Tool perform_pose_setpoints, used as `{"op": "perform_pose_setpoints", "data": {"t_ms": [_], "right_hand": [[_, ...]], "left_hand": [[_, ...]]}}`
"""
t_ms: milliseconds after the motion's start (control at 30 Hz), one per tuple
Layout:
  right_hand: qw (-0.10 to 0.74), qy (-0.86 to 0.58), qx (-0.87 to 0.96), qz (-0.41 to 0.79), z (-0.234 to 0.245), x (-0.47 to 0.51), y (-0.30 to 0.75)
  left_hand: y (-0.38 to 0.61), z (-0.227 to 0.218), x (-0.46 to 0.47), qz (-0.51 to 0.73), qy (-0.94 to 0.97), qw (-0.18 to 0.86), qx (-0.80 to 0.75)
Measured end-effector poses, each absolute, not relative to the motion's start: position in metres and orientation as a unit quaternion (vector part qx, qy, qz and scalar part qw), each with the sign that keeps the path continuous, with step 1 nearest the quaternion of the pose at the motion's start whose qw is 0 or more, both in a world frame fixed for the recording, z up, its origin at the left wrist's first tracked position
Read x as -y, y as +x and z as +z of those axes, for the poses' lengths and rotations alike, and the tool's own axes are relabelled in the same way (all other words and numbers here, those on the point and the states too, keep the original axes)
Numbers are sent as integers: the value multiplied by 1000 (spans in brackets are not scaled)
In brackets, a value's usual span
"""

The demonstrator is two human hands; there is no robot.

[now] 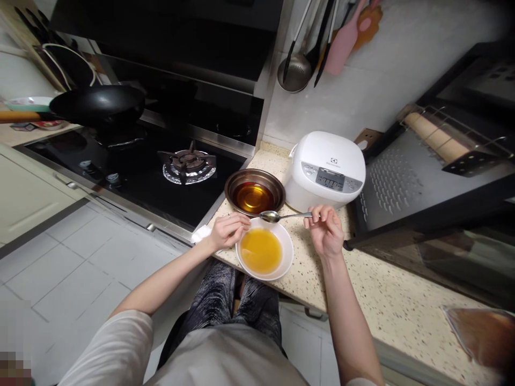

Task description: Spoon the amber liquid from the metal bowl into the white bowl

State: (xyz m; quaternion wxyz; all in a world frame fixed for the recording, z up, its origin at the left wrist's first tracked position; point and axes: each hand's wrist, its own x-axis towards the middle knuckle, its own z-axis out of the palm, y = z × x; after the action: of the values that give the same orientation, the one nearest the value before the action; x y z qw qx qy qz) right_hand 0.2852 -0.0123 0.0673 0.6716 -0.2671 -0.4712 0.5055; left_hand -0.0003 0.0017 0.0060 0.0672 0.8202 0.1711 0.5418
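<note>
A white bowl (pixel 286 252) of yellow, beaten-egg-like liquid stands at the counter's front edge. My left hand (pixel 230 230) is at its upper left rim, fingers curled and closed on the edge. In my right hand (pixel 326 230), a metal spoon (pixel 270 216) is pinched by the end of its handle. The spoon lies level above the bowl's far rim, its head close to my left fingertips. Just behind the bowl sits a dark metal basin (pixel 233 185) containing amber, oil-like liquid.
A white rice cooker (pixel 325 166) stands behind the right hand. To the left is a black gas stove (pixel 148 166) with a wok (pixel 100 102) on its far burner. A black rack (pixel 386 182) rises at the right. Utensils, including a skimmer (pixel 295 74), hang on the wall.
</note>
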Motion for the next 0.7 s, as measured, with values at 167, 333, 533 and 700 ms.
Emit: {"op": "perform_pose_setpoints", "data": {"t_ms": [167, 333, 533, 700], "right_hand": [[642, -249, 519, 506, 71, 18, 288], [590, -228, 587, 506, 71, 25, 290], [562, -212, 631, 491, 76, 32, 290], [565, -200, 638, 483, 77, 33, 290]], "left_hand": [[0, 4, -3, 540, 821, 72, -171], [-1, 2, -3, 541, 820, 74, -172], [-1, 3, -3, 540, 820, 73, -175], [-1, 3, -2, 540, 820, 82, -171]]}}
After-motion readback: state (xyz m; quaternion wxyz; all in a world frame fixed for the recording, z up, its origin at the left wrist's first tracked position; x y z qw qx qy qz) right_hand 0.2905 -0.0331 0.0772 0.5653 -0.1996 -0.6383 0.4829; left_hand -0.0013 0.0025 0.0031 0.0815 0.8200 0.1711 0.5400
